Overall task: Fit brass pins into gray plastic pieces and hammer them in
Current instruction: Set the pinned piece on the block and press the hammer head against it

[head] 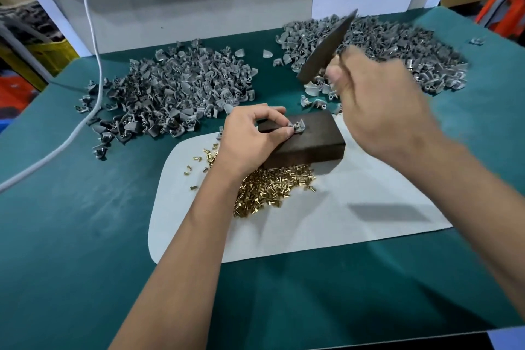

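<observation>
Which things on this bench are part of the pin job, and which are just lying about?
In use:
- small gray plastic piece, pinched by left hand
- dark rectangular block under it
- dark flat metal striking bar, raised in right hand
- loose brass pins
- two heaps of gray plastic pieces

Lying about:
- white cable
- pale sheet

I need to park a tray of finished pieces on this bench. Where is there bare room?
Free: the green mat near-left, bordered by the white cable and white sheet; also the sheet's near-right part. Crowded: both gray piles at the back, the brass pins, and the dark block where both hands work.
</observation>
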`<state>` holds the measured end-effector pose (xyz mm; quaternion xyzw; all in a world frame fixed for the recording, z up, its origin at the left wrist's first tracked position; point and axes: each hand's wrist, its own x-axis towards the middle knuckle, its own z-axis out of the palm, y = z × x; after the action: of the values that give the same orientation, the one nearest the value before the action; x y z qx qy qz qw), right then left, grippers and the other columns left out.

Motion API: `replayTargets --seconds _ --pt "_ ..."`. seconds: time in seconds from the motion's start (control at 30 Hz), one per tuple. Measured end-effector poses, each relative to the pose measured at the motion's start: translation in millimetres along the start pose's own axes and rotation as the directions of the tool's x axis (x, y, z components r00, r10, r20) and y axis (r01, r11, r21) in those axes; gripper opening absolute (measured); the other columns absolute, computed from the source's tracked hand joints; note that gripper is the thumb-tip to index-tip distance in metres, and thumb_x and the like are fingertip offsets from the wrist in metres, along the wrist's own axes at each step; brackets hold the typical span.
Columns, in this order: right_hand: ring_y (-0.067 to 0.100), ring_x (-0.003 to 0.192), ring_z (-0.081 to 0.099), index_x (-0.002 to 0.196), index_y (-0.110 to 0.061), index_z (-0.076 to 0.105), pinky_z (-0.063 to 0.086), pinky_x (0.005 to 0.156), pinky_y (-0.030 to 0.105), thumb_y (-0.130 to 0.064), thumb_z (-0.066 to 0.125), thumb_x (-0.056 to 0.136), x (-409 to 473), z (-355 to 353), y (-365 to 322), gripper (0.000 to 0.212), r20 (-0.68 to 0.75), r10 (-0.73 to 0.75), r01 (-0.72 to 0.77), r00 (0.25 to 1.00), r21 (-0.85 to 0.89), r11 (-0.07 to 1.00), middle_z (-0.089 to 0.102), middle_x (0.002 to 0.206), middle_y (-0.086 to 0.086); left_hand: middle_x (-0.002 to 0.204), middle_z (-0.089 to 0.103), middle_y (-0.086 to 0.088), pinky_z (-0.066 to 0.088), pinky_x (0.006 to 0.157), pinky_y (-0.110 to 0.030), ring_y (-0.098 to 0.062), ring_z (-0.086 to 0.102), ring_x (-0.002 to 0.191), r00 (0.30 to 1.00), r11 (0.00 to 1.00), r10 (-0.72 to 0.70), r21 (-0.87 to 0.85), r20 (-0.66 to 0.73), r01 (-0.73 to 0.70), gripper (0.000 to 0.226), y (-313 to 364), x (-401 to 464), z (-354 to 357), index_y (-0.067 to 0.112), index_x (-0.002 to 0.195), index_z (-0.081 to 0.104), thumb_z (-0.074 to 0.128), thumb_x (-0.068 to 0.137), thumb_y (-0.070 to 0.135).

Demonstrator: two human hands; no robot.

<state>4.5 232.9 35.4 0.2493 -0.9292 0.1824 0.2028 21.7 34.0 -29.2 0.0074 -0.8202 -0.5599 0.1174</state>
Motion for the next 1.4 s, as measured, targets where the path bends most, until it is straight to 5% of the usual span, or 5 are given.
replayTargets --seconds 0.1,0.27,0.43,0.57,1.4 --pt "0.032 0.068 0.041 0.093 -0.028 0.037 0.036 0.064 0.039 -0.042 0.033 0.108 -5.0 6.8 -2.0 0.022 0.248 0.03 0.006 0.968 -0.142 0.99 0.037 0.067 0.002 0.112 0.075 -0.007 0.053 0.104 -0.037 -0.008 0.069 0.11 1.0 1.0 -0.009 -0.012 0.001 0.009 0.009 2.7 -1.5 1.0 0.011 0.08 0.079 0.084 0.079 0.004" --pt "0.032 0.057 0.043 0.095 -0.024 0.042 0.036 0.058 0.038 -0.044 0.029 0.107 0.6 -9.2 2.0 0.027 0.0 0.037 -0.037 0.999 -0.046 0.998 0.039 0.062 0.0 0.111 0.075 -0.005 0.052 0.104 -0.034 -0.005 0.068 0.11 1.0 1.0 -0.001 -0.002 0.004 0.001 0.008 2.8 -0.9 -0.6 0.01 0.081 0.08 0.083 0.079 0.003" --pt "0.033 0.069 0.043 0.098 -0.026 0.042 0.035 0.065 0.039 -0.044 0.03 0.109 -0.6 -5.3 -2.6 0.024 0.311 0.019 0.049 0.95 -0.21 0.976 0.035 0.069 0.002 0.112 0.075 -0.006 0.055 0.102 -0.037 -0.008 0.07 0.109 1.0 1.0 -0.009 -0.014 0.002 0.009 0.007 2.6 -1.7 0.9 0.007 0.082 0.079 0.083 0.08 0.002" --pt "0.03 0.058 0.041 0.091 -0.028 0.037 0.034 0.059 0.038 -0.046 0.027 0.107 5.3 -15.7 -0.8 0.026 0.039 0.023 -0.019 0.999 -0.089 0.996 0.037 0.062 -0.002 0.114 0.074 -0.004 0.052 0.104 -0.035 -0.005 0.069 0.109 1.0 1.0 -0.006 0.0 0.01 0.006 0.007 2.2 -1.4 -0.9 0.009 0.083 0.08 0.083 0.079 0.004" --pt "0.016 0.078 0.064 0.08 -0.033 0.07 0.05 0.073 0.031 -0.029 0.081 0.084 -3.0 1.2 63.0 0.013 0.301 0.163 -0.186 0.94 0.049 0.981 0.065 0.075 -0.014 0.131 0.069 0.007 0.02 0.124 -0.05 -0.01 0.041 0.143 0.998 0.998 -0.065 -0.015 0.022 0.065 0.011 5.2 -1.6 -3.8 0.021 0.082 0.08 0.077 0.087 0.011"
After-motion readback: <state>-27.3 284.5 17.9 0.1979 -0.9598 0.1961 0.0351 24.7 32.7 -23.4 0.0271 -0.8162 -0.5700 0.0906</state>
